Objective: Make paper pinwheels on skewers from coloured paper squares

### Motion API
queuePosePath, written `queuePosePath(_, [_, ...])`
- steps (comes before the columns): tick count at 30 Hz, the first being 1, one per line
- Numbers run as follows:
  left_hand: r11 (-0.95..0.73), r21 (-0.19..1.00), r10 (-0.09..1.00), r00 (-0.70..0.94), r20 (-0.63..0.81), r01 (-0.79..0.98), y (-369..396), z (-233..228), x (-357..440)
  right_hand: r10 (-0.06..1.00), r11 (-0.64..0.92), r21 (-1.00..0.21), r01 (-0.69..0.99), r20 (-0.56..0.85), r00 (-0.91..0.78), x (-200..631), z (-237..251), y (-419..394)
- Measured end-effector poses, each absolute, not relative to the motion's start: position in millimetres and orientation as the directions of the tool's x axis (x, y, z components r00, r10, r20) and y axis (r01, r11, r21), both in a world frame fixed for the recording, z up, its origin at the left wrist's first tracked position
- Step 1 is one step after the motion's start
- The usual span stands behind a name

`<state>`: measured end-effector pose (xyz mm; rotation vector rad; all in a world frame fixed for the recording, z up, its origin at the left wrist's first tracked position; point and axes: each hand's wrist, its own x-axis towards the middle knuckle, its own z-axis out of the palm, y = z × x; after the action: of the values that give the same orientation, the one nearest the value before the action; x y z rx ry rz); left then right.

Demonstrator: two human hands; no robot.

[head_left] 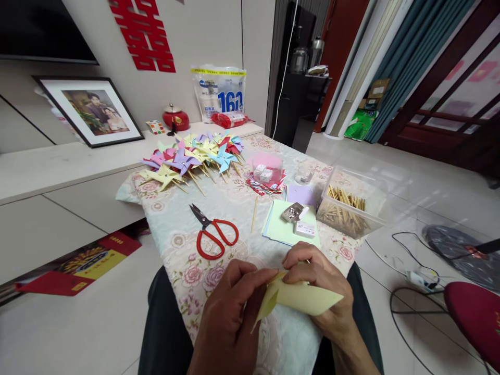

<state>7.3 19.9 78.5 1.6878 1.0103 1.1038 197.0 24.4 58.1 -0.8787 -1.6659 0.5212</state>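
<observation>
Both hands hold a pale yellow paper pinwheel [307, 298] with folded blades, low over the near edge of the table. My left hand [238, 307] pinches its left side between thumb and fingers. My right hand [324, 278] grips it from the right, fingers bent over its centre. Red-handled scissors [214, 233] lie beyond my left hand, blades pointing away. A loose wooden stick [254, 214] rests on the cloth. Past my right hand, a stack of light green paper [279, 223] bears an open box of pins [294, 212] and a small white box [304, 229].
Finished pinwheels [183, 161] are heaped at the far left of the flowered tablecloth [179, 219]. A clear bin [351, 229] of short sticks stands at the right edge. A round clear container [267, 167] sits on coloured paper pieces. Behind are a red jar [175, 121] and a plastic bag [219, 94].
</observation>
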Motion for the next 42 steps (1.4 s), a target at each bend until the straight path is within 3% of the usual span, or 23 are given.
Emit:
queuePosePath(7, [-0.311,0.925,0.934,0.25,0.255,0.217,16.8,80.4,7.5,0.77,0.628,-0.723,0.287,0.629,-0.101,197.5,56.9,25.6])
queuePosePath(20, [-0.432,0.792,0.901,0.247,0.357,0.431,15.6,85.1,7.5,0.745,0.656,-0.691,0.302,0.656,-0.118,196.8,62.3,26.4])
queuePosePath(34, [-0.351,0.909,0.905,0.329,0.268,0.226,19.5,75.2,6.5,0.753,0.648,-0.701,0.298,0.648,-0.113,197.4,58.4,27.7])
queuePosePath(42, [-0.332,0.916,0.915,0.315,0.254,0.224,20.6,72.0,7.7,0.754,0.643,-0.692,0.327,0.646,-0.118,198.4,54.2,28.9])
